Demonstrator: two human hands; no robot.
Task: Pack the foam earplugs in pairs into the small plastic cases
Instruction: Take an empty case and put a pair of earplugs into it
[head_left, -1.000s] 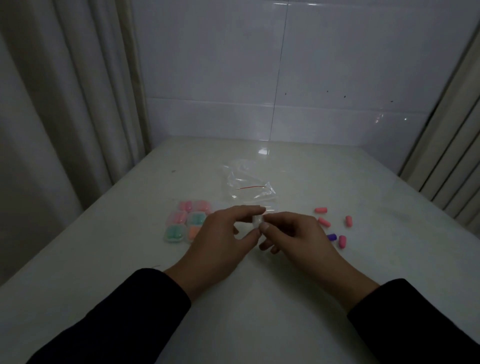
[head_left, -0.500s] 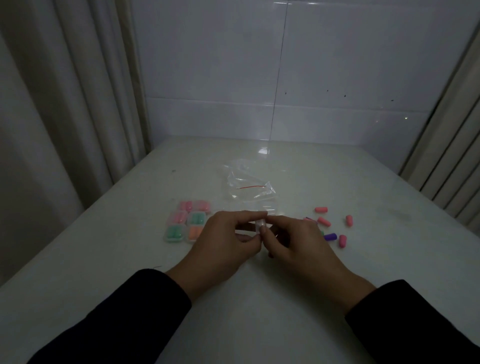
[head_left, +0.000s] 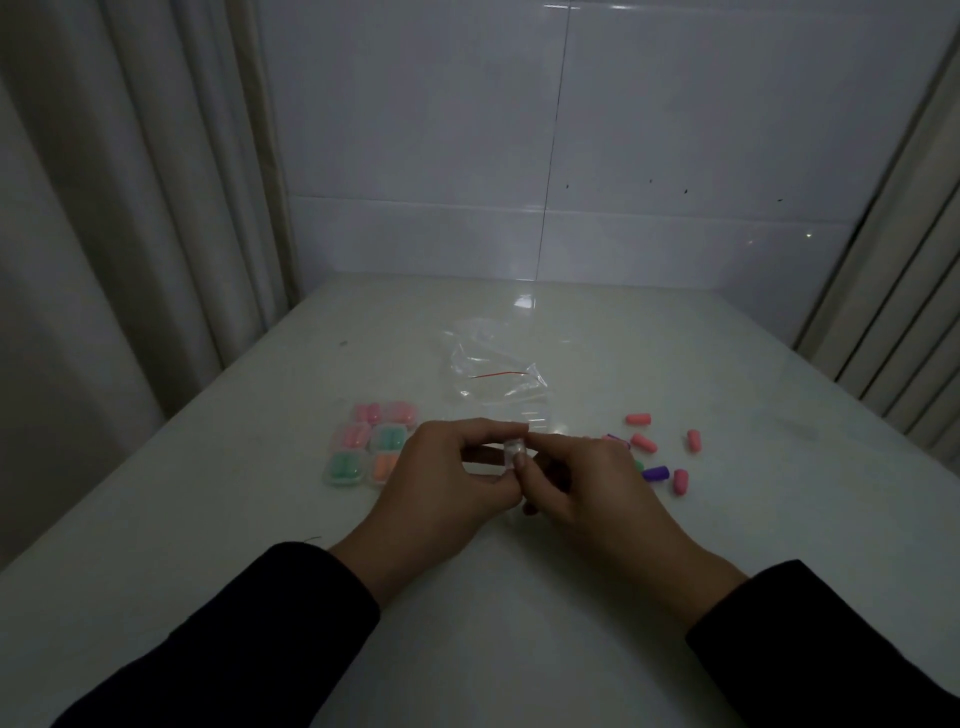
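Both hands meet at the middle of the white table (head_left: 467, 623). My left hand (head_left: 441, 488) and my right hand (head_left: 587, 483) pinch a small clear plastic case (head_left: 513, 451) between thumbs and fingertips, just above the table. Whether the case is open or holds anything I cannot tell. Left of my hands lies a cluster of several filled cases (head_left: 371, 447) with pink, green and orange earplugs inside. Right of my hands several loose earplugs lie scattered: pink ones (head_left: 644, 442), a purple one (head_left: 655, 473), and a green one partly hidden behind my right hand.
A crumpled clear zip bag (head_left: 493, 376) with a red seal line lies behind my hands. A tiled wall (head_left: 545, 156) closes the far edge. Curtains (head_left: 104, 234) hang at the left, and a ribbed panel (head_left: 893, 312) stands at the right.
Both hands have drawn a little closer together around the clear case, my right fingers curling further over it. Nothing else on the table has moved.
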